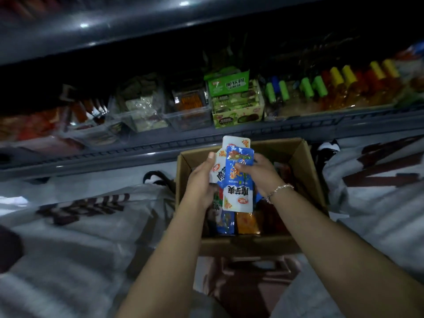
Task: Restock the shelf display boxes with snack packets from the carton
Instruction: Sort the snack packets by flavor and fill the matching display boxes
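Shelf (206, 136), dark grey, running across the upper half of the view, dimly lit. Contents, left to right:

- Red and orange packets (34, 125), blurred, at the far left.
- Clear plastic bins (185, 118), several side by side, holding dark, pale and orange packets; labels too blurred to read.
- Green display box (237, 109), printed card, lid flap raised, filled with green-and-cream packets.
- Row of bottles (332, 88) with green, blue, yellow and red caps, reaching to the right edge.

Floor level, left: white sack (80, 226) with dark printed characters, lying beside the carton.

Left hand (202, 180): over the open carton, fingers curled round the left edge of a stack of blue-and-white snack packets (238, 180), thumb up along its side.

Snack packets: held upright between both hands, above the carton and just in front of the shelf edge; two white-topped packets stand behind the front blue one.

Right hand (259, 173): thumb pressed on the face of the front packet, fingers behind it, pinching it. A bracelet (278, 189) sits on this wrist.

Carton (305, 168): brown cardboard, flaps open, directly below the hands; further blue and orange packets (246, 222) stand inside at the near wall.

Right: second white sack (378, 191) with dark print, beside the carton.
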Demonstrator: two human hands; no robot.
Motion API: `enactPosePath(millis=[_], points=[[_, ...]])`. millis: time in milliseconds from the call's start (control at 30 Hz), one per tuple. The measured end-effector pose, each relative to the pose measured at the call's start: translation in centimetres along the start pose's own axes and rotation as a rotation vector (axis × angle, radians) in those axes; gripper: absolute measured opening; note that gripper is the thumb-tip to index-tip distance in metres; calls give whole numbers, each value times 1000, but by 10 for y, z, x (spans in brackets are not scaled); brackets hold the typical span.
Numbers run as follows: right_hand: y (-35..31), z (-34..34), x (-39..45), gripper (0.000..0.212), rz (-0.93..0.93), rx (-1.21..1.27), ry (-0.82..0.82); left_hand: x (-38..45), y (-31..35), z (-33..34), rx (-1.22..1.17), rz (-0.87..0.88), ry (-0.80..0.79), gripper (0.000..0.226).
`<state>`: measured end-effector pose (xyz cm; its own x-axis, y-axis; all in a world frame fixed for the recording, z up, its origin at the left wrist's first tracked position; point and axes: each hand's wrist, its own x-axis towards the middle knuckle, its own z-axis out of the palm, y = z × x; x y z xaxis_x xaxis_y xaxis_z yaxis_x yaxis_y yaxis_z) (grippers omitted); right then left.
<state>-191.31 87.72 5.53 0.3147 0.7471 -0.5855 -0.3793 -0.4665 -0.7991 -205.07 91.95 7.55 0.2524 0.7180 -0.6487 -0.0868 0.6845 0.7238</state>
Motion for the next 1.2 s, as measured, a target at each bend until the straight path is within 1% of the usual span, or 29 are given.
enactPosePath(millis=[67,133,200,267,367,467,567,633,767,833,933,1067,1200], points=[[-17,2,-6,31,-48,38,33,-8,18,5,-35,2,-105,48],[-31,3,-12,30,-104,53,63,-16,34,10,-48,21,-223,38],[-45,4,-19,30,-166,42,98,-24,49,14,-17,56,-291,29],[-60,5,-28,28,-232,21,122,-33,63,18,86,101,-280,26],[-82,10,-42,23,-311,30,110,-46,84,22,238,178,-216,25],[-105,15,-57,23,-362,26,121,-59,106,24,253,221,-177,18],[-127,16,-71,18,-440,4,114,-70,128,28,235,232,-254,11],[-141,18,-80,20,-486,-3,138,-77,137,32,233,217,-280,8],[-166,17,-92,20,-571,-45,161,-88,152,44,187,153,-363,13],[-176,15,-95,24,-573,-77,148,-89,158,49,182,156,-364,16],[-185,13,-94,29,-545,-49,107,-87,164,56,190,192,-339,13],[-192,6,-88,22,-533,-1,61,-81,168,64,187,264,-306,14],[-198,0,-86,22,-495,77,-64,-76,167,66,105,321,-235,16]])
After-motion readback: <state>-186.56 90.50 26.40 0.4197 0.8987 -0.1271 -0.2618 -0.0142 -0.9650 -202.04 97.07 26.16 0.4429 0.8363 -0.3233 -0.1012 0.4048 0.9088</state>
